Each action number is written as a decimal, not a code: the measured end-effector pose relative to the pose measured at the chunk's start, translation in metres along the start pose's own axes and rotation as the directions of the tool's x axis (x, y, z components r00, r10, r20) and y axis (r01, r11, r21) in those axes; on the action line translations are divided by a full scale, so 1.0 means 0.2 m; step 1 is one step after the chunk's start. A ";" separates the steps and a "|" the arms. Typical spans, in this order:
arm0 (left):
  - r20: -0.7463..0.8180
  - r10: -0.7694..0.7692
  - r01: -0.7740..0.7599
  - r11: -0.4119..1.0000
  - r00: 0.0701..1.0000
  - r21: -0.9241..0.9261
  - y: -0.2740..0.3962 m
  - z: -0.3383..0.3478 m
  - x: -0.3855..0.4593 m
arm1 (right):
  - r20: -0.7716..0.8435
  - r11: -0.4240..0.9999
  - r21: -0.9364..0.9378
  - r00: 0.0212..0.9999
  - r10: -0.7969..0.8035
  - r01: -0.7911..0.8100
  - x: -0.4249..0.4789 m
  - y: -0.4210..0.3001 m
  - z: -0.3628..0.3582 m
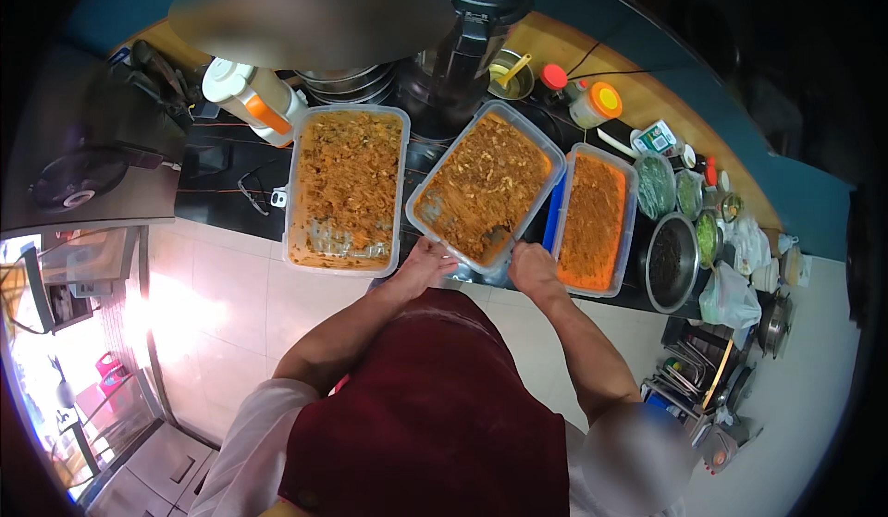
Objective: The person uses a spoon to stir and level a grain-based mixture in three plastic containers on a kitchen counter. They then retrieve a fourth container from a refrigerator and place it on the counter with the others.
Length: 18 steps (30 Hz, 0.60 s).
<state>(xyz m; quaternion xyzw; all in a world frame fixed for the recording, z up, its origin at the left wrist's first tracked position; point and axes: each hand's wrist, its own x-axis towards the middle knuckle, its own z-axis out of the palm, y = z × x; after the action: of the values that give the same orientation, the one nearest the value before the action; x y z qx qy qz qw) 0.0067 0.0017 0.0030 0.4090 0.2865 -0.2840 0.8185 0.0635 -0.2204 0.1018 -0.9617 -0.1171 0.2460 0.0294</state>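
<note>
In the head view, a clear plastic tub (pixel 417 206) of shredded orange-brown food (pixel 489 177) sits turned at an angle before me. My left hand (pixel 424 267) is at its near left corner, fingers against the outer wall; whether they grip it is unclear. My right hand (pixel 533 267) is closed at the near right edge, around what looks like a utensil (pixel 498 234) whose dark end rests in the food; its handle is mostly hidden. A second tub (pixel 289 191) of similar food stands left. To the right, a third tub (pixel 630 219) holds smoother orange food.
Behind the tubs stand a black blender (pixel 458 59), an orange-handled white pitcher (pixel 253 97) and a bowl with a yellow spoon (pixel 512 76). A blue lid or board (pixel 555 215) lies between two tubs. Eyeglasses (pixel 253 191) lie left. A steel bowl (pixel 671 260) and bags (pixel 728 298) crowd the right.
</note>
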 end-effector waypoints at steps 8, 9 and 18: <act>-0.007 -0.008 0.008 1.000 1.000 0.007 0.00 0.01 0.01 | -0.072 0.999 -0.031 0.997 0.008 -0.010 -0.09 0.03 -0.04; -0.005 0.014 -0.014 1.000 1.000 0.011 -0.02 0.00 0.02 | -0.068 0.997 -0.069 0.997 -0.021 0.016 -0.07 0.03 -0.02; -0.008 0.074 -0.074 0.996 0.997 0.056 -0.05 0.00 0.04 | 0.041 0.914 -0.303 0.962 -0.269 0.268 0.04 0.08 -0.08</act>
<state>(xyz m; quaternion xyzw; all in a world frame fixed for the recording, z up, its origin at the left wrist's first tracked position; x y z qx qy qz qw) 0.0056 -0.0053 -0.0082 0.4436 0.2671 -0.2593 0.8152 0.0804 -0.2333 0.1104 -0.9295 -0.2846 0.2179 -0.0864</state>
